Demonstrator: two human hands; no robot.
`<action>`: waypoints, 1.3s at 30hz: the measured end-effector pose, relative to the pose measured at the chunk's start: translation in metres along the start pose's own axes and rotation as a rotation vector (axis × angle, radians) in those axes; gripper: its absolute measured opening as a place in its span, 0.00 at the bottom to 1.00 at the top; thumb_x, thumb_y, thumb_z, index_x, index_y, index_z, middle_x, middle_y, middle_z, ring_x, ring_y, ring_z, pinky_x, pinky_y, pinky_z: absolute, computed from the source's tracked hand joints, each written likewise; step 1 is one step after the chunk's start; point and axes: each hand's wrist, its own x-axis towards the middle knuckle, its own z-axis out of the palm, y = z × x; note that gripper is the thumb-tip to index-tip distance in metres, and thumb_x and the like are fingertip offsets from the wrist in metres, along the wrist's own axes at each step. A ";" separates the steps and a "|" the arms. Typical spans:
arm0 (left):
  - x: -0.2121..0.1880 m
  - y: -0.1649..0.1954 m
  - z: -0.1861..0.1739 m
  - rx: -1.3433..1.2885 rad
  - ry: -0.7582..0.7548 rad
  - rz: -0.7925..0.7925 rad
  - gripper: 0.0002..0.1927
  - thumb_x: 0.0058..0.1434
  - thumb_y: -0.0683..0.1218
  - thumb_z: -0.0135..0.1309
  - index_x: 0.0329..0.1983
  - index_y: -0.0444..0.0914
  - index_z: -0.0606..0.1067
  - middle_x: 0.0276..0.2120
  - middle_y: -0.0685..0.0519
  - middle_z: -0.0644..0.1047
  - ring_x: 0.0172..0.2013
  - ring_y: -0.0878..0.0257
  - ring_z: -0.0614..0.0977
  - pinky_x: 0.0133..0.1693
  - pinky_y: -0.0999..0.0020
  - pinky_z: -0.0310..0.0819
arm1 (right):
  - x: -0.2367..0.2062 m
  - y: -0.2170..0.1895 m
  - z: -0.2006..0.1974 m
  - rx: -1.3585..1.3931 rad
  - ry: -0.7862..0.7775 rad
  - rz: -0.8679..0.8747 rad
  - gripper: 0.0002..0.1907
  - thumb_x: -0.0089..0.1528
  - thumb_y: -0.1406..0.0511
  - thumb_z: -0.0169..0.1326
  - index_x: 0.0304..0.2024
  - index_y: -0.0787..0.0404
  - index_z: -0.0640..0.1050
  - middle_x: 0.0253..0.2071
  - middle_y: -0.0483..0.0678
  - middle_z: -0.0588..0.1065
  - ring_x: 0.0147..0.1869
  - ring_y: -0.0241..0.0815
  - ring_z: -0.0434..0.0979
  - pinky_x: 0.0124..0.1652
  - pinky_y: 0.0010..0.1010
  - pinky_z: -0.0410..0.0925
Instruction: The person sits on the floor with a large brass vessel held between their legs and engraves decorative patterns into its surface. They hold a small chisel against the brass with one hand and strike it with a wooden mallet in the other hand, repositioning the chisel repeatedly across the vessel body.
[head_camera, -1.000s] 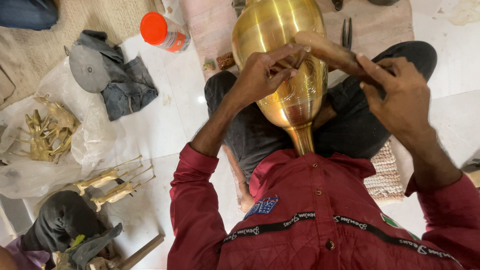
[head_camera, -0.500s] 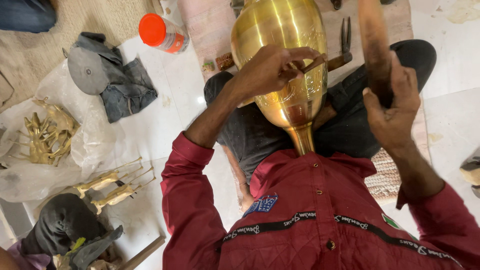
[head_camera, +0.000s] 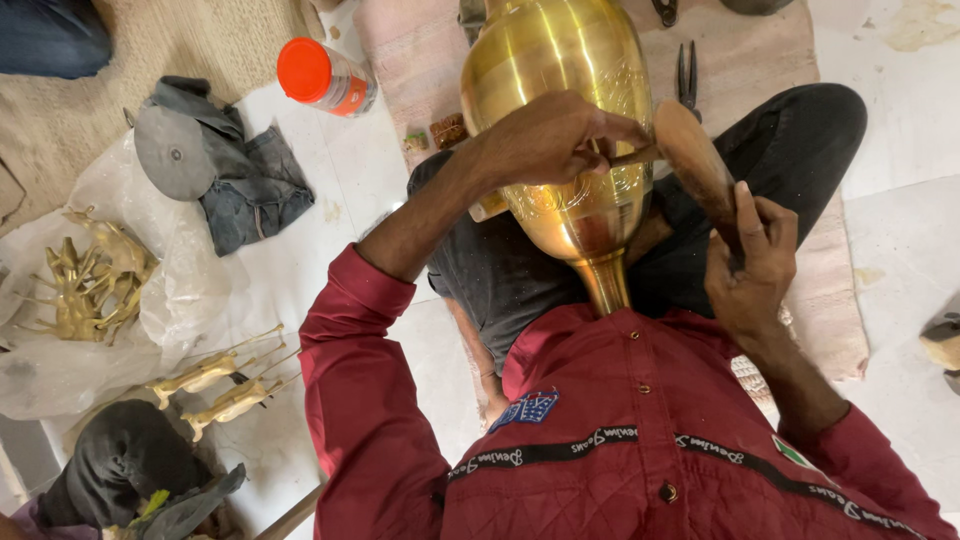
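1. Resting in the lap, the brass vase pointed away, neck toward the chest.
2. Left hand pinched a thin tool against its side.
3. Right hand clamped a wooden mallet just right of it; floor lay beyond.

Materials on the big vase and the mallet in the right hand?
Vase: looks like brass, polished golden with mirror-like highlights and an engraved band on its body. Mallet: likely wood, matte brown, no glare, gripped by the right hand. The left hand holds a thin tool against the vase; its material is unclear.
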 end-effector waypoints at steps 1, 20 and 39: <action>0.001 0.000 -0.001 -0.025 -0.010 0.014 0.29 0.57 0.33 0.63 0.62 0.45 0.76 0.41 0.51 0.85 0.36 0.63 0.89 0.37 0.65 0.85 | -0.003 0.000 0.003 0.052 0.051 0.031 0.37 0.69 0.79 0.55 0.78 0.58 0.63 0.58 0.55 0.65 0.60 0.48 0.70 0.57 0.34 0.68; -0.027 0.011 0.004 -0.135 0.161 -0.142 0.23 0.65 0.37 0.60 0.63 0.45 0.76 0.43 0.49 0.86 0.37 0.62 0.90 0.36 0.66 0.86 | 0.044 0.025 -0.026 -0.166 -0.024 -0.168 0.37 0.68 0.76 0.60 0.78 0.55 0.65 0.59 0.56 0.67 0.59 0.51 0.70 0.54 0.39 0.69; -0.056 0.044 0.076 -0.501 0.980 -0.435 0.28 0.65 0.33 0.59 0.68 0.38 0.71 0.50 0.46 0.84 0.47 0.62 0.87 0.51 0.68 0.85 | 0.199 -0.098 -0.088 -0.618 -0.272 -0.777 0.30 0.57 0.73 0.64 0.62 0.51 0.80 0.46 0.51 0.76 0.44 0.48 0.77 0.41 0.40 0.70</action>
